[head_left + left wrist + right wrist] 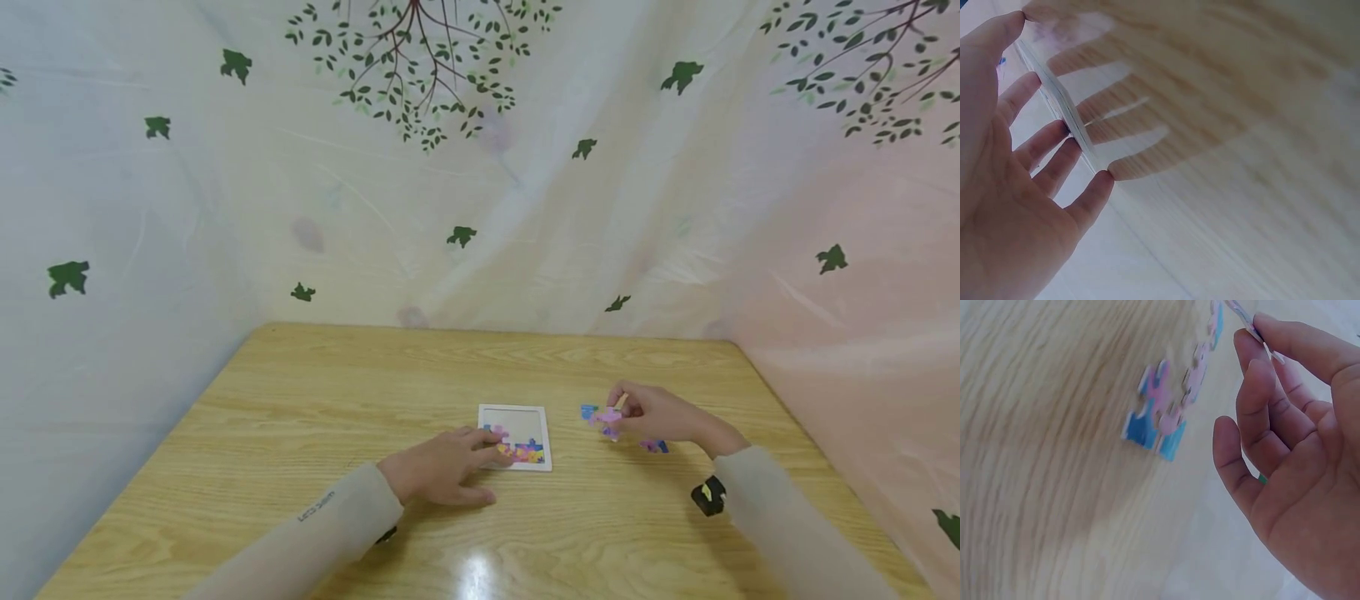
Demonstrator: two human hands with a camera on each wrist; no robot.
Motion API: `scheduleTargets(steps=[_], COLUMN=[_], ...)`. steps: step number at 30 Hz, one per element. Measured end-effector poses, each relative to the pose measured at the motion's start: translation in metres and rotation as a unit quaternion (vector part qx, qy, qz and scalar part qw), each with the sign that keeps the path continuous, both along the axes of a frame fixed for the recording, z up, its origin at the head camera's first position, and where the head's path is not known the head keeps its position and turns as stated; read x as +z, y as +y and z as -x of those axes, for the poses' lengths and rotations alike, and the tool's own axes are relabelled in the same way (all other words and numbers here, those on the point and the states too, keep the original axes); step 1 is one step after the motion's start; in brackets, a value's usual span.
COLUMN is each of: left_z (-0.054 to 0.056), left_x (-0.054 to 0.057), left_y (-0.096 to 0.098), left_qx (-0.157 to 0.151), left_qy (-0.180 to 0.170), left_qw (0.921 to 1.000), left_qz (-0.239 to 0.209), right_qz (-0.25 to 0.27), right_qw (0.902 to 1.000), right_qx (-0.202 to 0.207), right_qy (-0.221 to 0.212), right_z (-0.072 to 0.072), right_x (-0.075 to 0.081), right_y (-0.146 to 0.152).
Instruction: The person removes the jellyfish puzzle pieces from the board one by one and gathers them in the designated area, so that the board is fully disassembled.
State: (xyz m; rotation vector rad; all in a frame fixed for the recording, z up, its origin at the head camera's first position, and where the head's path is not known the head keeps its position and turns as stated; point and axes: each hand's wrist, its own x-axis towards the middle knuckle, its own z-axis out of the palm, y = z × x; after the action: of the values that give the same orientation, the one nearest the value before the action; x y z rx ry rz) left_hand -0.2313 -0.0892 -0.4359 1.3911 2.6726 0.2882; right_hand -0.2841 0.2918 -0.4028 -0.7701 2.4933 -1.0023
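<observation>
A small square puzzle tray [548, 442] with a white rim lies on the table. Several joined pink, yellow and blue jigsaw pieces [531, 452] fill its near part. My left hand [450, 468] reaches over the tray's left near corner with spread fingers. Fingertips [1104, 181] touch the tray's edge in the left wrist view. To the right, my right hand [663, 414] pinches a thin jigsaw piece [1244, 319] between thumb and finger, above the table. Loose pink and blue pieces [1141, 430] lie below it; the hand partly hides them in the head view.
A wooden table [375, 375] carries everything. Another loose piece [660, 447] lies under the right hand's near side. A hanging cloth [360, 208] with printed leaves and branches encloses the table's back and sides.
</observation>
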Motion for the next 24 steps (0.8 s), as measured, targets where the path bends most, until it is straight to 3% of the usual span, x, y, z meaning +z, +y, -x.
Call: scheduleTargets(steps=[8,18,24], left_z=[0.0,0.0,0.0], left_x=[0.0,-0.001,-0.002], left_y=[0.0,0.0,0.0], left_qx=[0.006,0.001,0.004], left_qy=[-0.001,0.009,0.002], left_qw=[1.0,1.0,1.0], left_qz=[0.002,0.004,0.004], right_qz=[0.01,-0.024,-0.013], right_qw=[0.9997,0.9992,0.9994], right_qx=[-0.008,-0.033,-0.032], right_qy=[-0.021,0.005,0.0], right_z=[-0.003,-0.001,-0.004], right_x=[-0.011,-0.023,-0.022], right_y=[0.025,0.023,0.019])
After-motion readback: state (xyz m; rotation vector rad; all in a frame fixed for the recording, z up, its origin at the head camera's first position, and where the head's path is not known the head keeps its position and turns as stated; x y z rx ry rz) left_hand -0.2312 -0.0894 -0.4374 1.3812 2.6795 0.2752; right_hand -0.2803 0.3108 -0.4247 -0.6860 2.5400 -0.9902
